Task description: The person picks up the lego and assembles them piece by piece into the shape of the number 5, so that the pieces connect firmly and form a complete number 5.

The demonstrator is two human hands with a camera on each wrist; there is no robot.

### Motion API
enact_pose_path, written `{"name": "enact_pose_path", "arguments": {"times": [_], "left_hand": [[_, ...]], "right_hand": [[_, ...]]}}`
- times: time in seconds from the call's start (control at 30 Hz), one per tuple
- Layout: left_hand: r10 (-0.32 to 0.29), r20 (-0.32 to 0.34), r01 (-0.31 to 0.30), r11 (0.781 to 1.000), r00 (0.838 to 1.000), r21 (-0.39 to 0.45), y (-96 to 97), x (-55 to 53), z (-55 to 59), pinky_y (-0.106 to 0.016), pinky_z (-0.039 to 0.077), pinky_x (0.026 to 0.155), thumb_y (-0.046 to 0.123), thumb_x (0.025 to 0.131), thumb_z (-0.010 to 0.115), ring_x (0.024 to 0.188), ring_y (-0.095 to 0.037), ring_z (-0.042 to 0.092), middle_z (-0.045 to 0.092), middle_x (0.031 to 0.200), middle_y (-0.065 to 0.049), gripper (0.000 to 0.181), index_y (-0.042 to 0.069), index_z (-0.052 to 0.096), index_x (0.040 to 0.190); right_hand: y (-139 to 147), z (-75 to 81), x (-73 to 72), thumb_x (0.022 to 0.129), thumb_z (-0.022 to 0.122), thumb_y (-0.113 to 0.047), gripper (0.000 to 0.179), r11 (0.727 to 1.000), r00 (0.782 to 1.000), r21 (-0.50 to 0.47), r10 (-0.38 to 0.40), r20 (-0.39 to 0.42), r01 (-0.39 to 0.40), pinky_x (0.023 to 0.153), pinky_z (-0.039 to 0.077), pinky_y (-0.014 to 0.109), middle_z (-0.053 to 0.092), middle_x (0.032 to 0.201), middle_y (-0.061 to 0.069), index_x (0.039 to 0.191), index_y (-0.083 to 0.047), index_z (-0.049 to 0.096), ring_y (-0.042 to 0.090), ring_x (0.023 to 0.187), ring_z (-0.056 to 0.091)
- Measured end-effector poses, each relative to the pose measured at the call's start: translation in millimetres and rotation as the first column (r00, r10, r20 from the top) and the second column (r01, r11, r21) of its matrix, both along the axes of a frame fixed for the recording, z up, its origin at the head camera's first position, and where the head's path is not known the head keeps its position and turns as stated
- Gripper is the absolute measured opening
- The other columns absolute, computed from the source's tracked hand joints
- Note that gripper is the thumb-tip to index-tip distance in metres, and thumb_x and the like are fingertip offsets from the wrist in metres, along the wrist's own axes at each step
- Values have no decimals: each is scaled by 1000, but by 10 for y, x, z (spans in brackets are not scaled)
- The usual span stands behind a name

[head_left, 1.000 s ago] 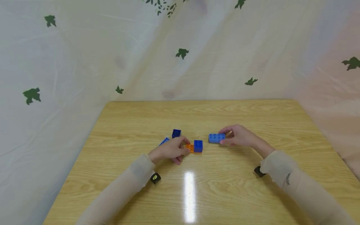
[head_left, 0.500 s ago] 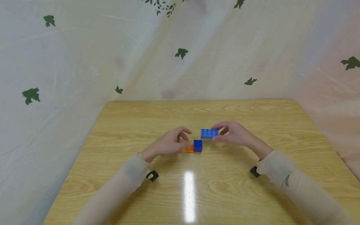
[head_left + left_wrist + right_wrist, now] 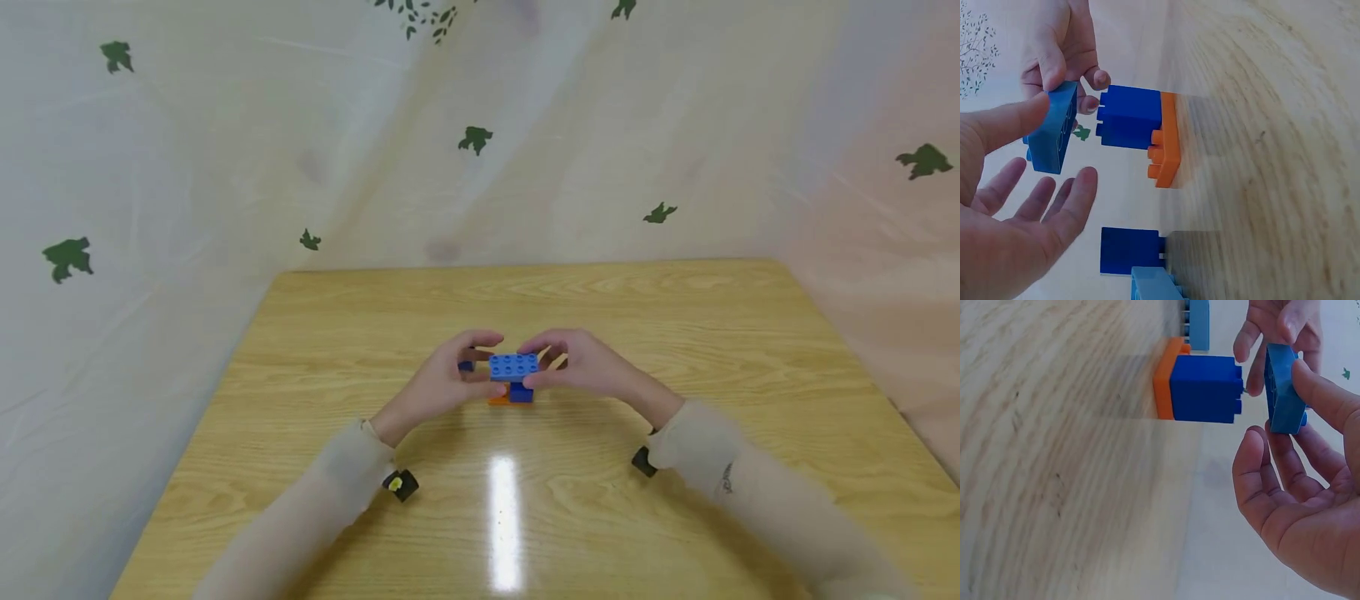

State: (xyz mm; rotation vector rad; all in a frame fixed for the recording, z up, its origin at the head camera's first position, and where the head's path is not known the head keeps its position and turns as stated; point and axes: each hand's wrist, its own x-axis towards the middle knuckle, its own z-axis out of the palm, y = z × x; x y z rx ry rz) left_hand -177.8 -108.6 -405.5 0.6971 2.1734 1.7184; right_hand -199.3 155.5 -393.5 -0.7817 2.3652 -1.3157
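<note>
My right hand (image 3: 581, 362) pinches a light blue eight-stud brick (image 3: 513, 367) between thumb and fingers, studs up. It hovers above a dark blue block (image 3: 1132, 115) that stands on one end of a flat orange brick (image 3: 1169, 140). A gap shows between them in both wrist views. My left hand (image 3: 446, 375) is at the brick's other end, fingers spread apart. In the left wrist view its thumb overlaps the brick's edge; whether it touches, I cannot tell. Orange studs beside the dark blue block are bare.
A second dark blue block (image 3: 1129, 250) lies studs down on the wooden table (image 3: 637, 533), partly behind my left hand in the head view. Beside it is another light blue brick (image 3: 1154, 284), also studs down. A patterned cloth (image 3: 375, 150) hangs behind the table.
My right hand has lifted the light blue brick and carried it left over the dark blue block. My left hand has let go of the orange brick and come up beside the light blue one.
</note>
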Motion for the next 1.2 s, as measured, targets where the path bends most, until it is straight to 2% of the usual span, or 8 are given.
{"name": "enact_pose_path", "arguments": {"times": [0.2,0.4,0.5,0.63,0.73,0.9,1.03,1.2], "left_hand": [[58,-25,-59,997,998,-58,-22,-4,-30,-39,56,92,10,86,83,114,-31,62,55,141,-19,58,10,57,138],[34,-16,-34,999,999,-15,-26,-36,-57,-46,55,96,4,86,82,119,-31,61,55,140,-22,58,5,56,138],[31,-23,-32,999,999,-32,-31,-52,-76,-48,54,97,3,85,82,117,-31,62,58,136,-22,56,5,58,136],[33,-19,-35,997,999,-74,-28,-65,-99,-41,56,93,4,86,82,112,-32,64,63,131,-19,54,0,59,134],[37,-7,-37,993,999,-111,-27,-66,-117,-36,58,87,7,87,82,105,-30,68,67,123,-16,49,-3,61,130],[49,27,-45,986,998,-161,-31,-62,-129,-33,59,76,16,89,82,93,-22,71,71,113,-11,41,3,67,125],[45,54,-36,987,998,-156,-31,-60,-133,-37,60,73,18,89,81,88,-20,71,71,109,-14,42,3,67,126],[40,99,-27,991,994,-129,-26,-67,-141,-46,61,74,16,89,81,86,-27,72,72,104,-17,43,1,66,127]], "right_hand": [[-65,-84,-18,90,81,-23,43,1000,999,-9,3,38,-3,80,58,36,68,115,5,127,-7,68,24,98,63],[-62,-153,-19,90,81,-23,42,1000,998,-13,4,60,-3,81,59,36,67,119,7,126,-7,68,25,100,63],[-63,-175,-18,90,81,-24,42,1000,998,-11,7,58,-7,80,58,36,67,120,7,126,-7,68,25,100,63],[-70,-180,-13,90,81,-25,42,1000,998,-6,8,58,-8,79,58,35,66,119,7,126,-8,68,25,99,63],[-74,-169,-4,90,81,-25,42,1000,998,-1,7,62,-7,79,58,35,66,118,6,126,-8,68,24,98,63],[-76,-150,12,90,81,-23,43,1000,998,-4,9,70,-9,79,58,35,66,118,7,127,-7,67,24,97,63],[-57,-158,9,91,80,-25,44,1000,997,-1,21,73,-21,81,58,36,66,121,7,128,-7,67,24,99,63],[11,-183,-11,96,74,-25,44,999,994,-7,49,100,-48,88,57,38,65,128,7,135,-8,63,26,110,63]]}}
